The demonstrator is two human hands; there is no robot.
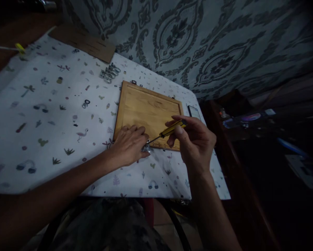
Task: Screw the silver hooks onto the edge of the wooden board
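A wooden panel (151, 106) with a raised frame lies on the cloth-covered table. My left hand (127, 144) rests on its near left edge, palm down. Between its fingers and thumb is a small shiny metal clasp (146, 147), held against the panel's near edge. My right hand (195, 139) grips a screwdriver (172, 129) by its yellow and black handle. The shaft slants down to the left, its tip at the clasp. Whether the tip sits in a screw is too small to tell.
More metal clasps (109, 73) lie in a group behind the panel's left corner. Left of it are a loose clasp part (85, 104) and tiny dark pieces. A phone (194, 113) lies by the right edge. Cardboard (84, 43) lies at the back, against the patterned wall.
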